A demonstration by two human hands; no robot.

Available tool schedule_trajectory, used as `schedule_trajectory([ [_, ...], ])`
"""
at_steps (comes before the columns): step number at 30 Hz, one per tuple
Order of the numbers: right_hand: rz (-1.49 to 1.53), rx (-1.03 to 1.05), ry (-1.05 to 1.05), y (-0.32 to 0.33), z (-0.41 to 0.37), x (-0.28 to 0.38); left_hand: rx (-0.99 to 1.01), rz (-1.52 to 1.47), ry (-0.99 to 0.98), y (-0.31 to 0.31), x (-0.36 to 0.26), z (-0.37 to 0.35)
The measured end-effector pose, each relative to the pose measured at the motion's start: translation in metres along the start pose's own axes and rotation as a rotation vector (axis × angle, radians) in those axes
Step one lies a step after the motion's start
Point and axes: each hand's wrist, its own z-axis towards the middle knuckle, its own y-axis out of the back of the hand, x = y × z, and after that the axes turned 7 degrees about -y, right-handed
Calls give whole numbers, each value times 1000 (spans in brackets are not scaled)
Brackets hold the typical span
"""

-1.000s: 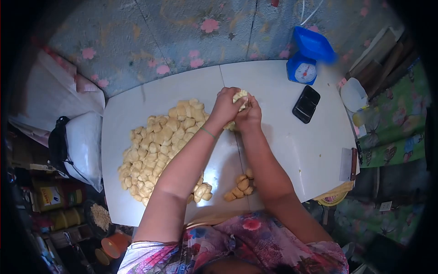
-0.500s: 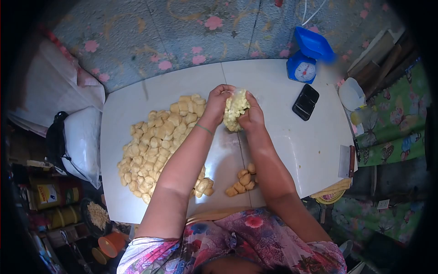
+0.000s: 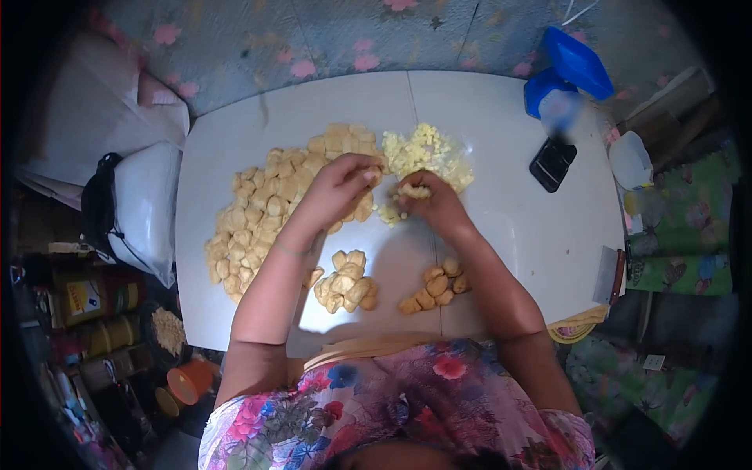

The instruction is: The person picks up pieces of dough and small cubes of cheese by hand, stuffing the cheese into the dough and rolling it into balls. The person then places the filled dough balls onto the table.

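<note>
My left hand [image 3: 341, 188] is closed with fingertips pinched on a small tan dough piece [image 3: 377, 174], at the right edge of a large heap of dough pieces [image 3: 270, 207]. Facing it, my right hand [image 3: 439, 205] has its fingers curled around some pale yellow bits [image 3: 413, 190]. Just beyond both hands, small pale yellow cubes [image 3: 423, 149], like diced cheese, lie spread on the white table [image 3: 501, 227]. Closer to my body are two smaller groups of dough pieces, a left pile [image 3: 345, 283] and a right pile [image 3: 435, 288].
A blue scale [image 3: 552, 90] and a black tray-like case [image 3: 553, 164] stand at the back right. A broad-bladed knife [image 3: 609, 274] lies at the right edge, near a white container [image 3: 630, 160]. A white sack [image 3: 143, 211] borders the left side.
The pale yellow cubes, a clump between both hands before, now lie spread on the table. My hands have moved apart and nearer my body; the left now pinches a dough piece. The view has shifted.
</note>
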Motion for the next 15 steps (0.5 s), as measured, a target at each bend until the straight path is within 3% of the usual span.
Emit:
schedule_trajectory([
  [2,-549,13,369,-8,-6,-21,-90,45,-119,11,11,-31],
  [3,-876,137,193,-13,-11,-1,-115,129,-127,17,16,-48],
  [5,-686,87,246,-15,-17,-14,-165,296,-157,25,23,-77],
  [8,-512,5,311,-11,-32,3,-95,379,-12,23,14,-115],
  [9,-472,-19,329,-10,-37,11,-92,446,-75,19,15,-125],
  [12,-376,-46,101,-13,-47,15,-68,688,-233,-2,25,-144],
  [15,-469,-54,344,-15,-51,-1,21,993,-271,-23,38,-155],
])
